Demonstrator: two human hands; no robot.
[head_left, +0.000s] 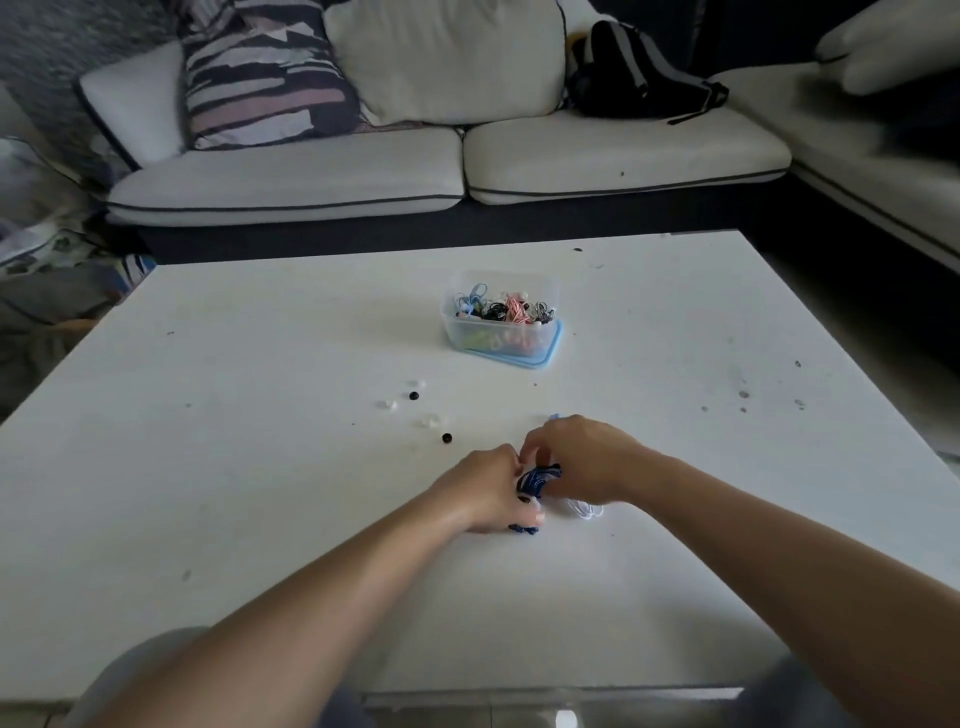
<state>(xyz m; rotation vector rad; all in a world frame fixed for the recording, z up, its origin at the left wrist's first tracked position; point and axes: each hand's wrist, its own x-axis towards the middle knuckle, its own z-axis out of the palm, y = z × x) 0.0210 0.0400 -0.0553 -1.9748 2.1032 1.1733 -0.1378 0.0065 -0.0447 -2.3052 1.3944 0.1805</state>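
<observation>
My left hand (485, 491) and my right hand (582, 457) meet over the middle of the white table (260, 467). Between them is a small bundle of dark blue cord (537, 478). Both hands have curled fingers around or pinching it. A loose end of the blue cord (523, 529) pokes out under my left hand. A thin white cord (584, 506) lies on the table just below my right hand. A bit of light blue (554, 417) shows behind my right hand.
A clear plastic tub (501, 332) full of coloured cords and beads stands on its blue lid farther back. Small black beads (447, 438) and white beads (430, 420) lie scattered left of my hands. A white sofa (447, 171) runs behind the table.
</observation>
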